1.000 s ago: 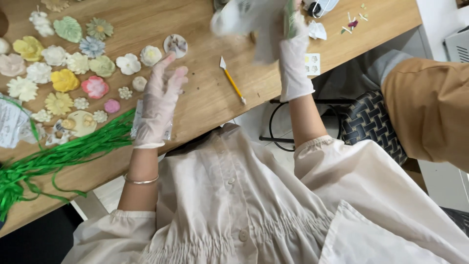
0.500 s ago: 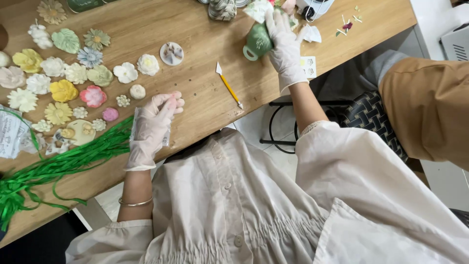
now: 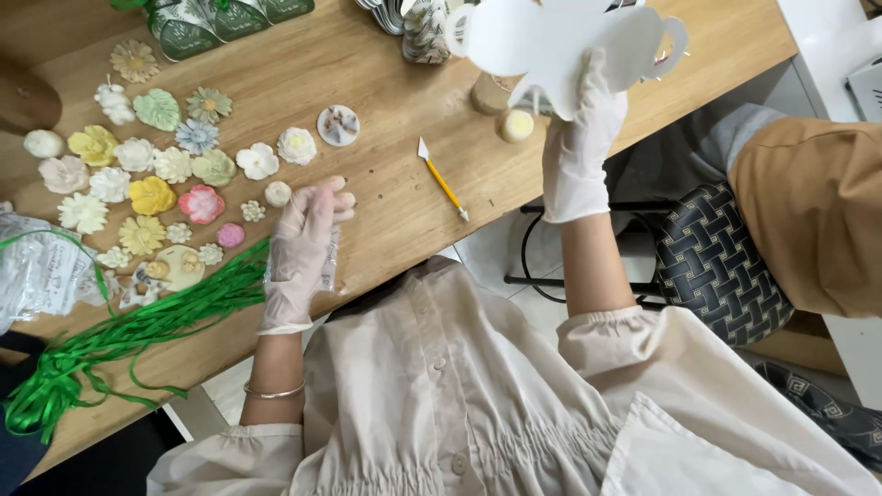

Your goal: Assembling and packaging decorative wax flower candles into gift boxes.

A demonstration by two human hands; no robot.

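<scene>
A: What was the right hand [image 3: 581,152] doing?

B: It was raised over the far edge of the wooden table [image 3: 386,197], gloved in white, its fingers closed on the lower edge of a white cut-out card [image 3: 551,41] with scalloped lobes. The card was lifted off the table, upright and tilted, hiding part of what stood behind it.

A: And directly under the card?

B: A small round pale yellow piece [image 3: 517,126] lay on the table, just beside a brownish cylinder [image 3: 487,92] half hidden by the card.

A: The left hand [image 3: 301,248]?

B: Also gloved, resting near the table's near edge. Its fingers were curled loosely around a small clear plastic packet [image 3: 328,262]; how firmly it gripped, I could not tell.

A: What lay between the two hands?

B: A craft knife with a yellow handle [image 3: 443,181], lying slantwise, touching neither hand.

A: Further out?

B: Left of the left hand, rows of small moulded flowers [image 3: 152,179] in white, yellow, green and pink, and one round disc [image 3: 338,126]. A bundle of green ribbon strips [image 3: 138,321] ran along the near edge, with a crinkled clear bag [image 3: 41,271] at the far left. On the right, another person's brown sleeve [image 3: 813,220] showed beside a woven black chair seat [image 3: 721,266].
</scene>
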